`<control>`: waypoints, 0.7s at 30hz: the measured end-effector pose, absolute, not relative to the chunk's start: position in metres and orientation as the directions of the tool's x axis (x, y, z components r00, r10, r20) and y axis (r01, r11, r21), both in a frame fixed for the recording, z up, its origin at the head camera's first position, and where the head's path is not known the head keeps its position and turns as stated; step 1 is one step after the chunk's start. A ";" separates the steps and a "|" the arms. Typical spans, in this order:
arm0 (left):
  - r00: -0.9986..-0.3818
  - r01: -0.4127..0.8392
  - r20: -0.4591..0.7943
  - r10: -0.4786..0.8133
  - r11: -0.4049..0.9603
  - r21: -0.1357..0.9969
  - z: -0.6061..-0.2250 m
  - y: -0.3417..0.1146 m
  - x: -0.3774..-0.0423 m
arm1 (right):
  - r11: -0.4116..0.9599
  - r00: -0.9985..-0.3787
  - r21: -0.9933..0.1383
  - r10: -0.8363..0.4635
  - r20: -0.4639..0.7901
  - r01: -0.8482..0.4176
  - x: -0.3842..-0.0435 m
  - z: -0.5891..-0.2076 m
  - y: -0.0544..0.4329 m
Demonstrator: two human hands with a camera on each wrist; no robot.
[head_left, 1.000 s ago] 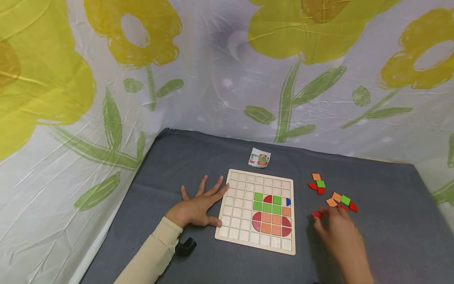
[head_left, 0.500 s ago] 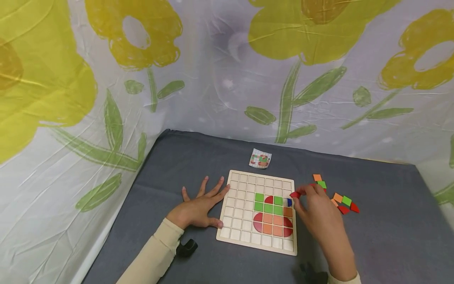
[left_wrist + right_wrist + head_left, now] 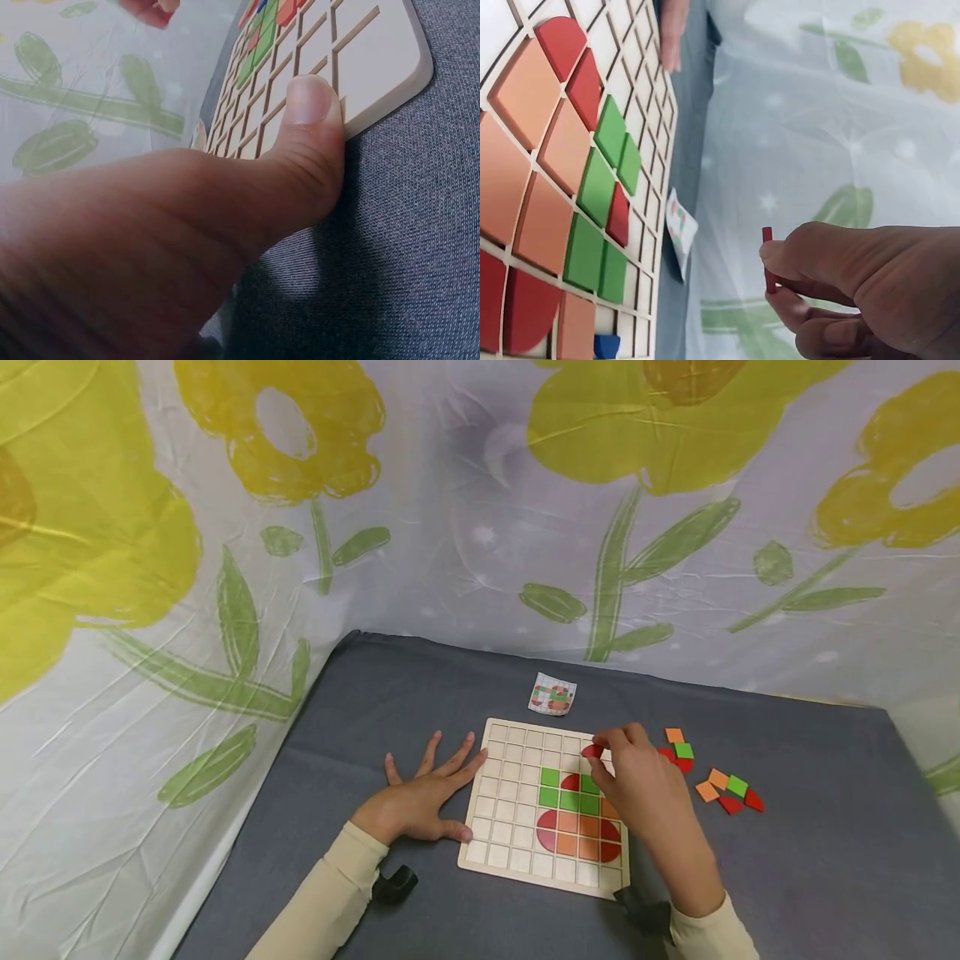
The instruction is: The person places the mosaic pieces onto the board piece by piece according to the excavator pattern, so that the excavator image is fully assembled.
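Observation:
A wooden grid board [image 3: 517, 858] lies on the dark cloth, with green, orange and red tiles set in its right half. At its left edge my left hand [image 3: 416, 802] rests with fingers spread; in the left wrist view the thumb [image 3: 311, 112] lies on the rim. Between thumb and fingers my right hand [image 3: 648, 789] pinches a red quarter-circle tile [image 3: 591, 751], held above the board's upper right part. The right wrist view has this tile [image 3: 767, 235] edge-on, clear of the board. A small blue tile [image 3: 607, 346] sits in the grid there; the right hand hides it from the head view.
Behind the board lies a small pattern card [image 3: 552, 694]. Loose tiles are in two groups to the right, among them an orange square [image 3: 674, 736] and a green square [image 3: 737, 786]. A flowered curtain [image 3: 450, 527] hangs behind the table.
My right hand picked up a red tile from the loose pieces on the right and carried it left over the board's upper right part. The left hand has stayed in place.

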State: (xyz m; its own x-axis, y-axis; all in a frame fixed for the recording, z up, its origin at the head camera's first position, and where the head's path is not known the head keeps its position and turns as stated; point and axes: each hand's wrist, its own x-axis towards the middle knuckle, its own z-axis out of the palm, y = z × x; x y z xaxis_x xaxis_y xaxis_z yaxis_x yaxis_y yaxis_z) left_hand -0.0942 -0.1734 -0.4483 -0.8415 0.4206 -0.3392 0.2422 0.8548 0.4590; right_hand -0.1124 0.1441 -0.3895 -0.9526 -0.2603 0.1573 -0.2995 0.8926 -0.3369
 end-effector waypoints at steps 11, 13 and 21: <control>-0.836 0.242 -0.344 0.428 0.850 0.468 -0.447 -0.174 -0.094 | 0.891 -0.930 -0.265 -0.350 0.115 -0.369 -0.125 -0.400 0.125; -0.836 0.243 -0.344 0.428 0.850 0.468 -0.447 -0.175 -0.094 | 0.893 -0.926 -0.244 -0.366 0.090 -0.377 -0.129 -0.404 0.122; -0.837 0.245 -0.343 0.426 0.853 0.461 -0.448 -0.175 -0.094 | 0.879 -0.908 -0.242 -0.417 0.030 -0.412 -0.141 -0.416 0.116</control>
